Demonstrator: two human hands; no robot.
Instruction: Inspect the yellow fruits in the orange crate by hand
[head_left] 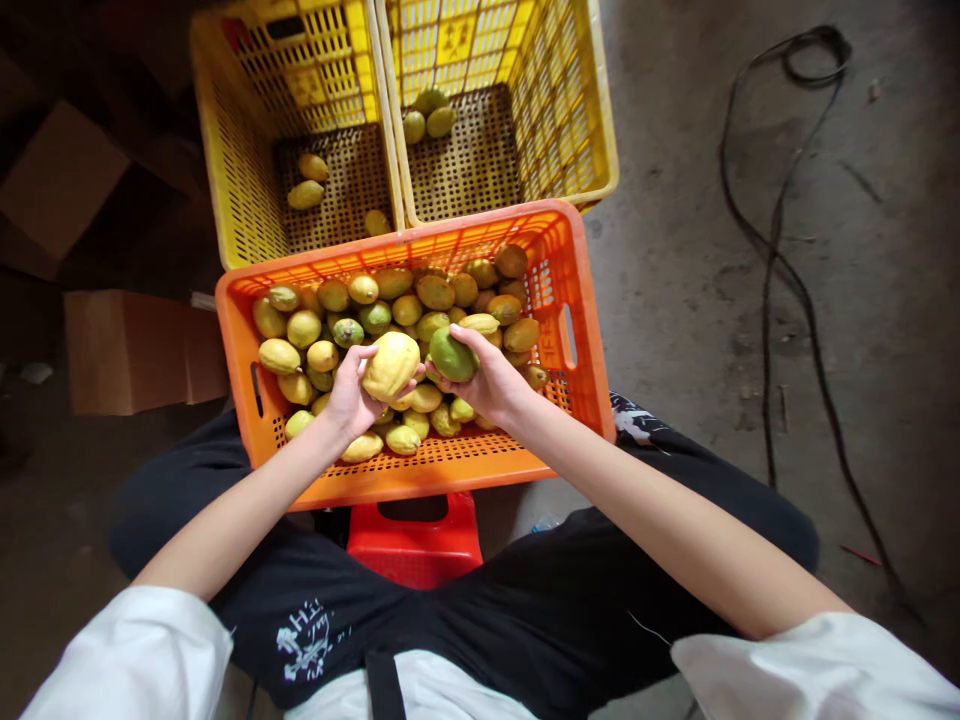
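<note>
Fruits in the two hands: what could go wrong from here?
The left hand holds a yellow fruit and the right hand a green fruit over the orange crate; either might slip and bruise the piled fruit below. The dark cable looped on the floor could trip someone.

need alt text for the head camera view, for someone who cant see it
Two bare hands hold fruit above an orange crate full of similar fruit: a yellow one in the left hand, a green one in the right hand. Beyond stand two yellow crates with a few fruits each.
</note>
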